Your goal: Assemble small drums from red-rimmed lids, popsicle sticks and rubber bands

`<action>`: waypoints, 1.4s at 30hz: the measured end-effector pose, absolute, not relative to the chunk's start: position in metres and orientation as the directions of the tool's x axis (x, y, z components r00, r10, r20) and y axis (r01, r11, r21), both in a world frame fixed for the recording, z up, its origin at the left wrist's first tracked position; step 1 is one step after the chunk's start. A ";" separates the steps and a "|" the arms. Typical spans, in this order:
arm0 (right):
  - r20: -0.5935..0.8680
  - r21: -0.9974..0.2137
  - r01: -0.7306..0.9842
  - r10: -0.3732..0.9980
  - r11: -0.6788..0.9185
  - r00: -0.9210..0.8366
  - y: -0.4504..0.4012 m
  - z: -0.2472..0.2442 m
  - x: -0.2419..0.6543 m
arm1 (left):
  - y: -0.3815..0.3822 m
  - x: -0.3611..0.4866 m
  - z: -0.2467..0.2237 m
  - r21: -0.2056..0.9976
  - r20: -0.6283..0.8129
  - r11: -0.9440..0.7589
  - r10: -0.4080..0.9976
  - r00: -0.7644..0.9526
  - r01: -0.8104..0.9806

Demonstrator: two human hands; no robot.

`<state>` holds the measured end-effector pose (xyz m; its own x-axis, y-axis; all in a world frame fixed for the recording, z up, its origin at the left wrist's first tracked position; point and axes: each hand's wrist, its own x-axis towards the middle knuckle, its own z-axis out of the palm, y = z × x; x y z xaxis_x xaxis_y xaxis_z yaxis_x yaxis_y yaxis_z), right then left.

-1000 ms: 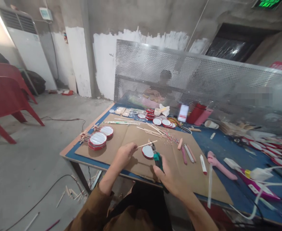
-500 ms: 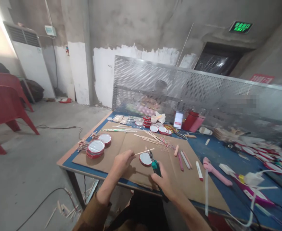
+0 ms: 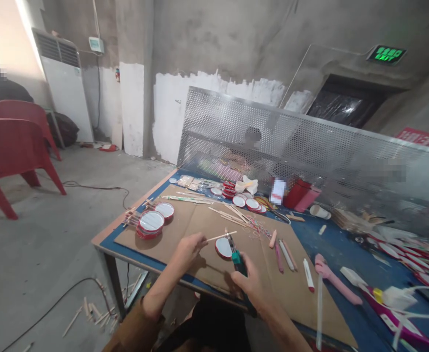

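The left hand [image 3: 188, 252] pinches one end of a thin wooden stick [image 3: 216, 238] between its fingers, holding it almost level above a sheet of brown cardboard [image 3: 188, 230] that covers part of the blue surface [image 3: 311, 239]. The right hand [image 3: 253, 278] has its fingers wrapped around the green-and-black handles of a pair of pliers [image 3: 238, 263], whose metal tip meets the stick near its far end; whether the blades touch the wood cannot be told. Below the stick, just beside the pliers, a small hand drum [image 3: 223, 247] with a white face and red rim lies on the cardboard.

To the left, a stack of similar drums [image 3: 151, 221] rests close to a second group [image 3: 164, 211], with wooden sticks jutting out toward the table's edge. Beyond the hands, loose sticks [image 3: 232, 212] lie next to a tangle of coloured strings [image 3: 258, 227]. On the right are several pens [image 3: 286, 255], a white tube with a red cap [image 3: 308, 275] and a pink glue gun [image 3: 337, 281]. A perforated metal panel [image 3: 229, 117] stands along the far side.
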<state>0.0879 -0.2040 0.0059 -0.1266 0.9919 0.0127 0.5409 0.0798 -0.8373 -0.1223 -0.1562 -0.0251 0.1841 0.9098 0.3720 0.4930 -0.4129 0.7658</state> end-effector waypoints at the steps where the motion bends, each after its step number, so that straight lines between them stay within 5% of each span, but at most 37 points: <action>1: 0.023 -0.834 0.545 0.993 0.083 -0.116 -0.203 0.007 0.086 | -0.157 -0.122 -0.025 0.775 0.372 -0.407 0.912 0.172 0.483; 42: 0.001 -0.769 0.639 0.999 0.028 -0.043 -0.214 0.019 0.074 | -0.156 -0.123 -0.024 0.845 0.271 -0.332 0.941 0.201 0.418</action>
